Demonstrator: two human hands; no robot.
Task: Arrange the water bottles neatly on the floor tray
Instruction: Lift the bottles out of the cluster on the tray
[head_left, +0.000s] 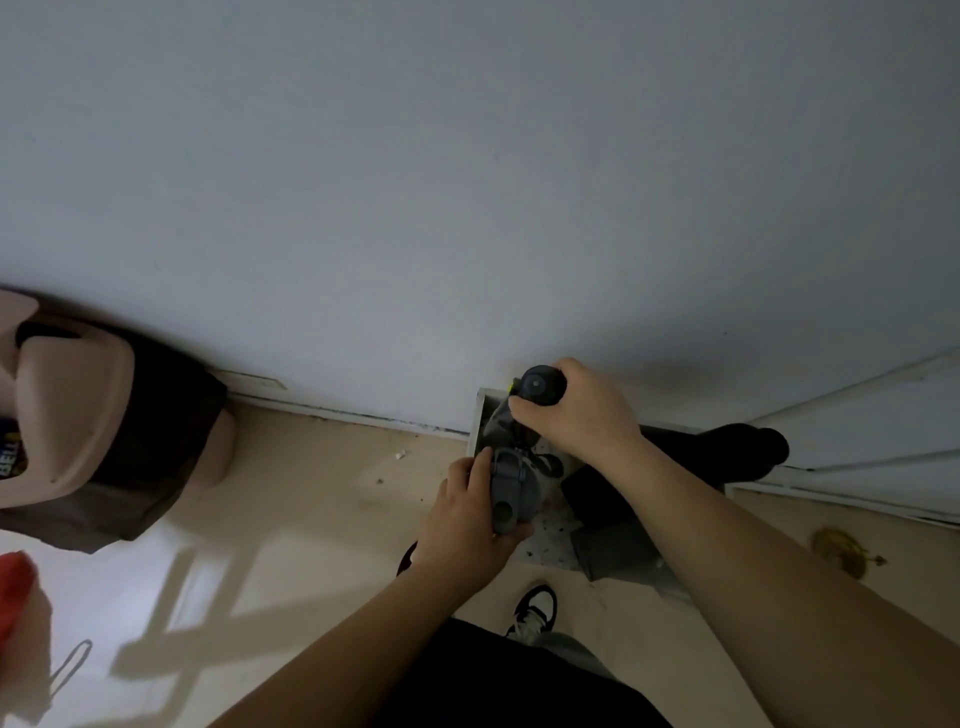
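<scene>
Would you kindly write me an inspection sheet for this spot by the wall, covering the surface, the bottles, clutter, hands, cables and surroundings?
Surface: white floor tray against the wall, its base speckled with dark specks.
Job's things: grey-lidded bottle and dark-capped bottle, both over the tray; another dark bottle lies at the tray's right.
Clutter: dark boxes in the tray; crumbs on the floor.
Hands: left hand grips the grey-lidded bottle; right hand grips the dark-capped one.
Cables: nothing seen.
Surroundings: pink bin with dark liner at left, white door at right, shoe below.
</scene>
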